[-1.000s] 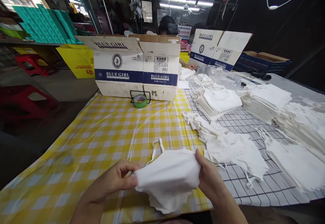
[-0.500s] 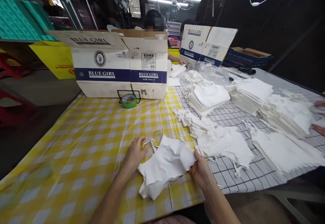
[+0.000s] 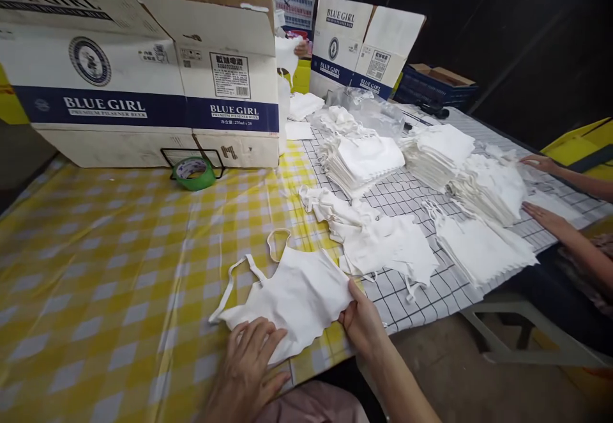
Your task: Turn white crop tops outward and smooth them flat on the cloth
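Observation:
A white camisole [image 3: 297, 292] with thin straps lies spread on the yellow checked cloth in front of me. Its straps point away and to the left. My left hand [image 3: 251, 359] rests on its lower left edge, fingers stretched out over the fabric and thumb apart. At the right side edge, my right hand [image 3: 361, 321] pinches the fabric, thumb on top and the other fingers partly hidden beneath. Just beyond that hand, a loose heap of white camisoles [image 3: 383, 238] lies on the black-and-white grid cloth.
Stacked white garments [image 3: 366, 161] cover much of the grid cloth [image 3: 460, 311]. Green tape [image 3: 194, 174] sits before a large beer carton [image 3: 230, 110]; another carton [image 3: 364, 46] stands farther back. A co-worker's hands [image 3: 548, 218] are at the right, and another person's hand shows behind the near carton.
My left hand has moved from the straps down to the camisole's lower left edge. The straps and fabric now lie more spread out. My view has tilted down and turned right.

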Demonstrator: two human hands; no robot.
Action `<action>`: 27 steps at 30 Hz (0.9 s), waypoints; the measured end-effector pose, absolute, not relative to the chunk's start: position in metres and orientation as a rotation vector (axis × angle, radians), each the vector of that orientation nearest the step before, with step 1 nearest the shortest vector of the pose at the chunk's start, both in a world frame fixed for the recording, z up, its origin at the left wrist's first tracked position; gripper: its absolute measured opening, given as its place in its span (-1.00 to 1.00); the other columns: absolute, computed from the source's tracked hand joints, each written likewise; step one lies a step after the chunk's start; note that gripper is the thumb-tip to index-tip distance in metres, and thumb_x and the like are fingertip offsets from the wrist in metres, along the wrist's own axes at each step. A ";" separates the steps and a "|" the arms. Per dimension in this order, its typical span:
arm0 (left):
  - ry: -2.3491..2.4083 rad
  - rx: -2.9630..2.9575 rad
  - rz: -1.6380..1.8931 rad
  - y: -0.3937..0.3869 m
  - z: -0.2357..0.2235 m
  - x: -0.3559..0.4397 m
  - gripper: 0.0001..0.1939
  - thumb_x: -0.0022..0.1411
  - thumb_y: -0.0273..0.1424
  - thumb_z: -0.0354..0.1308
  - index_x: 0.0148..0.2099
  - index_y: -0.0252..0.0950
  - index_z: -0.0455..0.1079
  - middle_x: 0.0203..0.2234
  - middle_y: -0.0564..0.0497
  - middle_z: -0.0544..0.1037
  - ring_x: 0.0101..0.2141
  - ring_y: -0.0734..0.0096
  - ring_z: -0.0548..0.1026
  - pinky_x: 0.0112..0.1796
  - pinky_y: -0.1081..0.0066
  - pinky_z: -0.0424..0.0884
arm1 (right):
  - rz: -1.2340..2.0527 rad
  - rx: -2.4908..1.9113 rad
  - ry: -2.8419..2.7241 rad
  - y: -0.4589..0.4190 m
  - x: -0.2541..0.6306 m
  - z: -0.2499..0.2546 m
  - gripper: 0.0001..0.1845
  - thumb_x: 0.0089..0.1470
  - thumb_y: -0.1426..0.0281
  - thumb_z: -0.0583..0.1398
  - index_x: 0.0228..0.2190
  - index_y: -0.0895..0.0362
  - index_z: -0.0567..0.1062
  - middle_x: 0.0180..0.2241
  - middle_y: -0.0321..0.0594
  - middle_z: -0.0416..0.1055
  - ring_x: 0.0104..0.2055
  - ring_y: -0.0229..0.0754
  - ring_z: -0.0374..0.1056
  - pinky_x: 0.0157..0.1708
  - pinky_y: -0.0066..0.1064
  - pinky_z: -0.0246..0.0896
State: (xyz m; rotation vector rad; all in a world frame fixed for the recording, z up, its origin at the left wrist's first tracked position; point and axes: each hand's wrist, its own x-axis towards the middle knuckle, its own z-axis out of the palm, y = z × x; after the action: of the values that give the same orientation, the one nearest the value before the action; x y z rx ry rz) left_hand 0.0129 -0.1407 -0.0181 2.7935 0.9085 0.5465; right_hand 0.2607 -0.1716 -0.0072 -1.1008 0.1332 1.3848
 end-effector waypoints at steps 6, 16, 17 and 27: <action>0.956 2.703 0.658 -0.153 -0.034 0.015 -0.69 0.13 -0.53 0.05 -0.06 -0.20 0.32 -0.26 -0.05 0.48 -0.16 0.21 0.41 -0.12 0.20 0.27 | 1.391 -1.068 0.179 -0.182 0.263 -0.007 -0.62 0.08 0.28 0.17 -0.09 0.22 0.41 -0.06 -0.08 0.44 -0.07 -0.11 0.40 -0.30 -0.39 0.41; 0.924 2.808 0.595 -0.149 -0.031 -0.017 -0.66 0.09 -0.42 0.14 -0.04 -0.18 0.33 -0.31 0.01 0.49 -0.22 0.26 0.43 -0.18 0.31 0.34 | 1.454 -1.058 0.112 -0.196 0.280 -0.006 -0.78 0.10 0.32 0.15 -0.31 0.25 0.46 -0.45 -0.17 0.51 -0.43 -0.19 0.44 -0.42 -0.36 0.39; 0.939 2.792 0.571 -0.150 -0.030 -0.017 -0.64 0.07 -0.37 0.17 -0.03 -0.18 0.32 -0.29 0.00 0.49 -0.20 0.24 0.42 -0.16 0.30 0.32 | 1.450 -1.052 0.116 -0.196 0.281 -0.006 -0.80 0.09 0.33 0.16 -0.34 0.24 0.46 -0.47 -0.19 0.50 -0.44 -0.20 0.44 -0.41 -0.37 0.39; 1.137 2.535 0.609 -0.081 0.010 0.072 -0.76 0.23 -0.36 -0.01 -0.05 -0.24 0.29 -0.20 -0.08 0.40 -0.13 0.19 0.34 -0.11 0.21 0.27 | 1.491 -1.284 -0.031 -0.190 0.278 -0.002 -0.76 -0.01 0.26 0.23 -0.50 0.19 0.38 -0.65 -0.31 0.37 -0.59 -0.26 0.34 -0.54 -0.40 0.31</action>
State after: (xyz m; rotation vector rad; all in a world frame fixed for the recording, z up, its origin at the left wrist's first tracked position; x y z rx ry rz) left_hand 0.0723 -0.0807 0.0104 2.5353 1.1374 0.6085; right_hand 0.2776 -0.1903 -0.0016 -1.2835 -0.0308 1.4913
